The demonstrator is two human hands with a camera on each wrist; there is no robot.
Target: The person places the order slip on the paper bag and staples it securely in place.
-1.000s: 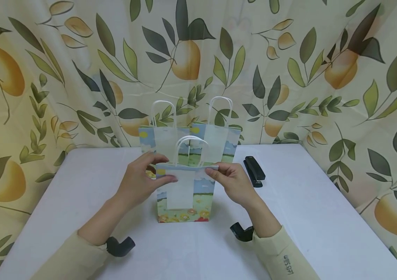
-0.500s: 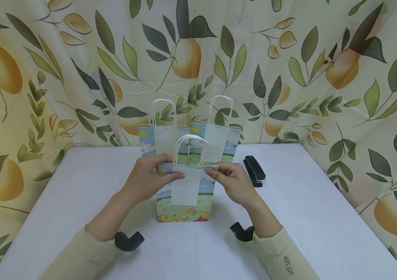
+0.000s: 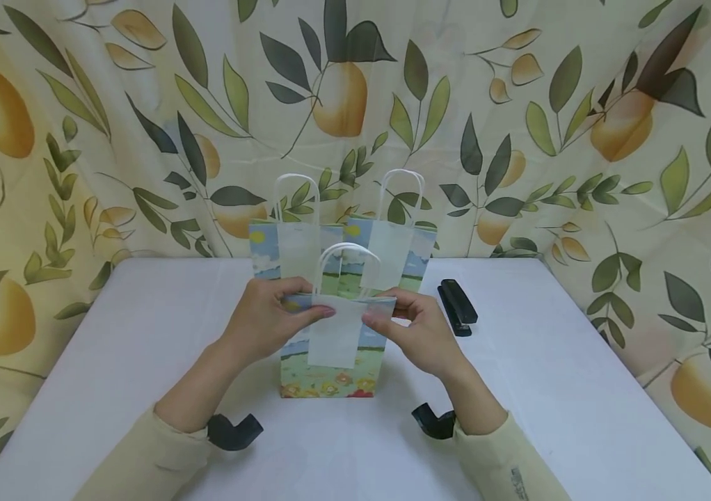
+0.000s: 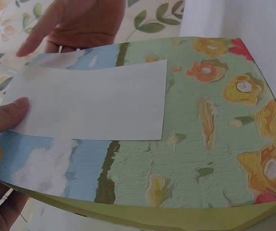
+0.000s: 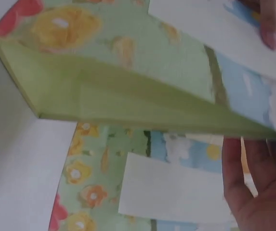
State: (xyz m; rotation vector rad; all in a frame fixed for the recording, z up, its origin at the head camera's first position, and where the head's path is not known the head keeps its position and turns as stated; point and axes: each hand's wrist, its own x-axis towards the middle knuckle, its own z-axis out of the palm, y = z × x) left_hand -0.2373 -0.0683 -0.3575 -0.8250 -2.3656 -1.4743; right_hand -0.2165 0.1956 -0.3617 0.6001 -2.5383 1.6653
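Note:
A paper gift bag (image 3: 330, 384) with a printed sky and flowers stands upright in front, its twisted white handles (image 3: 348, 246) raised. A white paper slip (image 3: 334, 342) lies vertically against its front, the top end at the bag's upper edge. My left hand (image 3: 270, 314) pinches slip and bag together there, thumb on the slip (image 4: 87, 103), fingers behind the bag. At the upper right corner, my right hand (image 3: 421, 330) holds the bag's edge, thumb in front near the slip's side. Behind the bag, its fingers (image 5: 239, 178) show in the right wrist view.
Two matching bags, one left (image 3: 264, 256) and one right (image 3: 421, 252), stand behind, each with a white slip on its front. A black stapler (image 3: 457, 307) lies right of the bags on the white table (image 3: 549, 362). A fruit-patterned curtain (image 3: 487, 104) hangs behind.
My left hand has shifted the white slip rightward and slightly up toward the middle of the bag's front. My right thumb has moved slightly down and left across the front.

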